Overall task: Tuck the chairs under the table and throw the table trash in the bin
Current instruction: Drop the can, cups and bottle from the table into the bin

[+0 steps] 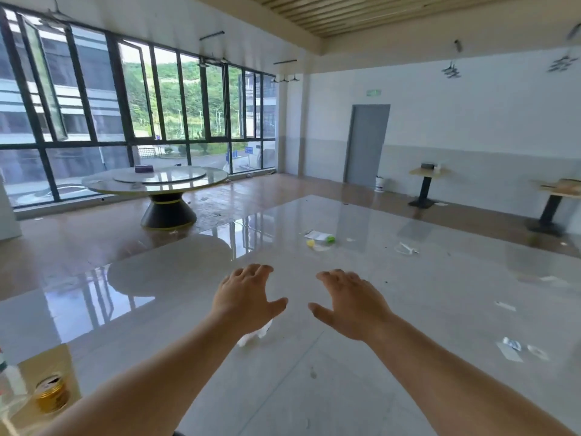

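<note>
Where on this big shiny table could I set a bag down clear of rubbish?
The widest bare patch is the left half of the table, between the gold can and the left hand. The near strip between the forearms is mostly bare. Crowded: the right edge, with wrappers, and the far middle, around the plastic bottle.

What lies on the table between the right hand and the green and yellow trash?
Nothing; the head view shows only bare table between the right hand and the trash.
</note>
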The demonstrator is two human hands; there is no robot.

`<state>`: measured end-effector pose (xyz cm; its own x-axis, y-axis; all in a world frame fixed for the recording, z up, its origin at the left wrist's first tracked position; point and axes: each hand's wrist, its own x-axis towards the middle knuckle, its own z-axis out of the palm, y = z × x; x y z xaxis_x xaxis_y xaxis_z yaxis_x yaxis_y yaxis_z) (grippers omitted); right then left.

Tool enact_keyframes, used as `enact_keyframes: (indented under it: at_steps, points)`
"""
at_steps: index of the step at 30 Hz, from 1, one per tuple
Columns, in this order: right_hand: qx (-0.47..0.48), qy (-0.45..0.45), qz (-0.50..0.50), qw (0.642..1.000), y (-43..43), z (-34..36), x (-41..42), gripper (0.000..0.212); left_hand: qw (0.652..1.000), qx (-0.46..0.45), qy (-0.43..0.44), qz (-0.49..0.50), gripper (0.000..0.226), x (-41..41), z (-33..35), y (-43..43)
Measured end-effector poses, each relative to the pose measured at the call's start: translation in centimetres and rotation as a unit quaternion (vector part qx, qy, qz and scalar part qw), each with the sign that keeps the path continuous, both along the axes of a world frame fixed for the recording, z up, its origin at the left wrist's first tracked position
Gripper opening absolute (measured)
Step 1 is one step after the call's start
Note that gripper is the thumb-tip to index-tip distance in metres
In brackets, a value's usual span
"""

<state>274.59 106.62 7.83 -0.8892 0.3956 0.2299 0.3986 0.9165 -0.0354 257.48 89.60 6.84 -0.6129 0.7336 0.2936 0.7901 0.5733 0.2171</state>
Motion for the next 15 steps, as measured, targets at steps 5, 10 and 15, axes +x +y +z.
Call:
enact_keyframes:
  at_steps: [5,10,15]
  points:
    - [0.01,-0.057,-0.043,0.997,7.9,2.0,-6.5,0.067,0.999,-0.008,-0.021,-0.035,0.084,-8.1,0.1,8.5]
    - [0.007,0.018,-0.054,0.998,14.1,5.2,-13.8,0.064,0.999,0.019,0.004,-0.045,0.082,-15.4,3.2,16.0]
    - [0.009,-0.001,-0.01,1.0,18.6,3.7,-21.7,0.063,0.999,-0.004,0.033,-0.034,0.08,-21.0,2.5,19.8]
